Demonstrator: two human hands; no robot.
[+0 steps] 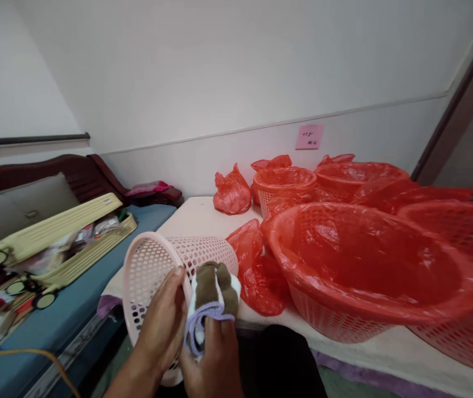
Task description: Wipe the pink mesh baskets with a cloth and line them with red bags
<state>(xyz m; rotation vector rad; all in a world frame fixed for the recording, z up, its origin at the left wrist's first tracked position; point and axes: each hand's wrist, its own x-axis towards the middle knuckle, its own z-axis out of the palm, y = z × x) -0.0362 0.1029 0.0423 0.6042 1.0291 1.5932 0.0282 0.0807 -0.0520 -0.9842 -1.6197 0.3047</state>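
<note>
A pale pink plastic basket [203, 247] with round holes lies tilted on its side, its open mouth facing left. My left hand [165, 315] grips the basket near its rim, the thumb on the outside. In my right hand [215, 359] is a folded cloth [215, 284], brown and white with a purple edge, bunched between the fingers and held against or close to the basket's side. Whether the cloth touches the basket I cannot tell. The basket's lower part is hidden behind both hands.
Several red baskets lined with red plastic bags, including a large oval one [336, 326], stand on the white-covered surface [190, 215] at right. A tied red bag [232, 193] sits behind. At left, an open cream case [66, 221] lies on a blue bed [95, 254]. A pink note [309, 137] hangs on the wall.
</note>
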